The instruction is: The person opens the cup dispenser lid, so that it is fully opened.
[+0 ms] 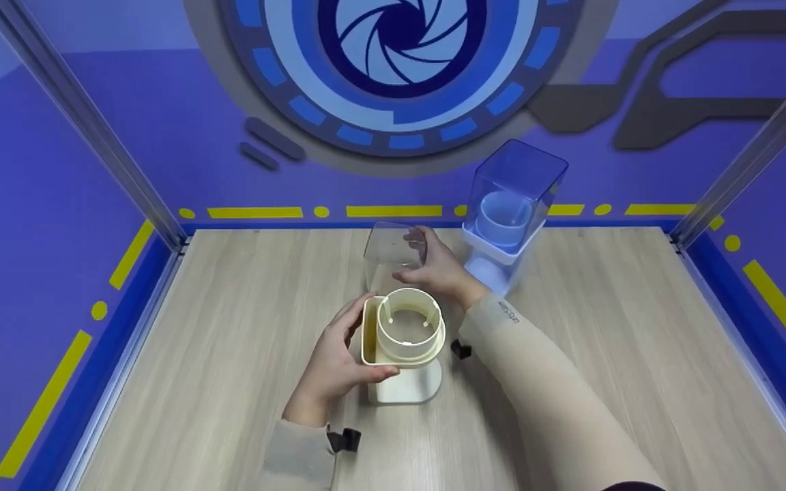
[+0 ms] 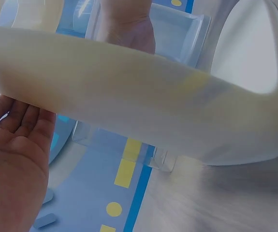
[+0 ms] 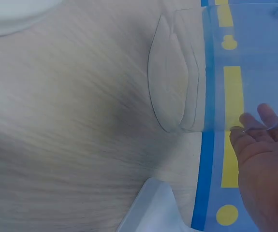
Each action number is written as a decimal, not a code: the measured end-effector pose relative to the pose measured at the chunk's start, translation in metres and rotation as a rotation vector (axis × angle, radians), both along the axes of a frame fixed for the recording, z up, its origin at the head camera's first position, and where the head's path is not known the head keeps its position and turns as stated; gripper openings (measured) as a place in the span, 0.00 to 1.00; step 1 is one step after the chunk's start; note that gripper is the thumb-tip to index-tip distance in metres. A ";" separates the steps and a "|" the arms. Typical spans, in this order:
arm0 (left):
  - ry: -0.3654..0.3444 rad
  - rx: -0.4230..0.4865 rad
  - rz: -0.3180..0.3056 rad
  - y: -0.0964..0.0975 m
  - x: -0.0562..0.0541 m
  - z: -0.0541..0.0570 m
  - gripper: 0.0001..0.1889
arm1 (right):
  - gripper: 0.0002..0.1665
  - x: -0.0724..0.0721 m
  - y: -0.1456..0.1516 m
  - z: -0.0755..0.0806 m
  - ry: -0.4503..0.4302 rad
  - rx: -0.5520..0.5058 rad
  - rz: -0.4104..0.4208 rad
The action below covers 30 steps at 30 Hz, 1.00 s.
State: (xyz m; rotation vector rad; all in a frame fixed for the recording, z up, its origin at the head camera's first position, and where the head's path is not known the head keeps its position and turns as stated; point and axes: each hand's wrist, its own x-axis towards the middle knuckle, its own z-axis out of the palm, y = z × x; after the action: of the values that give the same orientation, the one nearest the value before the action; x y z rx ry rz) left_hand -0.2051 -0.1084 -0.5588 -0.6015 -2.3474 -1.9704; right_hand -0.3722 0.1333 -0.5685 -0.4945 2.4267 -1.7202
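Note:
A cream plastic stand (image 1: pixel 403 385) with an open tray top and a raised round collar (image 1: pixel 410 341) is near the table's middle. My left hand (image 1: pixel 335 365) grips its upper part from the left, thumb in front and fingers on the far side. In the left wrist view the stand's curved body (image 2: pixel 143 101) covers much of the scene. Behind it, my right hand (image 1: pixel 441 269) holds a clear plastic box (image 1: pixel 386 259) by its right side. The right wrist view shows the fingers (image 3: pixel 259 130) against that box, its open end towards the table.
Behind my right hand is a similar bluish stand (image 1: pixel 492 269) with a tinted clear box (image 1: pixel 519 164) on top and a round collar inside. The wood-grain table (image 1: pixel 229 327) ends at a blue patterned back wall (image 1: pixel 161 136). Metal posts (image 1: pixel 86 123) rise at the corners.

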 end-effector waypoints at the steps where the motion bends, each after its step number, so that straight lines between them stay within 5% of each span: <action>1: 0.005 -0.002 -0.001 0.000 0.001 0.000 0.65 | 0.61 0.001 0.000 -0.001 -0.004 -0.002 -0.001; 18: 0.026 -0.079 0.002 -0.002 0.006 0.008 0.69 | 0.75 0.029 0.020 -0.008 -0.064 -0.100 -0.011; 24: 0.002 -0.088 -0.002 0.000 0.011 0.014 0.72 | 0.68 0.069 0.054 -0.004 -0.067 -0.101 -0.027; 30: 0.093 -0.092 0.062 0.002 0.030 0.031 0.68 | 0.55 0.118 0.092 0.018 -0.012 -0.099 -0.042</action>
State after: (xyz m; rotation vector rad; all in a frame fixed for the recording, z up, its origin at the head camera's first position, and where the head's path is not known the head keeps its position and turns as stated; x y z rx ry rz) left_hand -0.1748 -0.1060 -0.5276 -0.6024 -2.3816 -1.7775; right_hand -0.2538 0.2250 -0.5505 -0.4460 2.3693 -1.8611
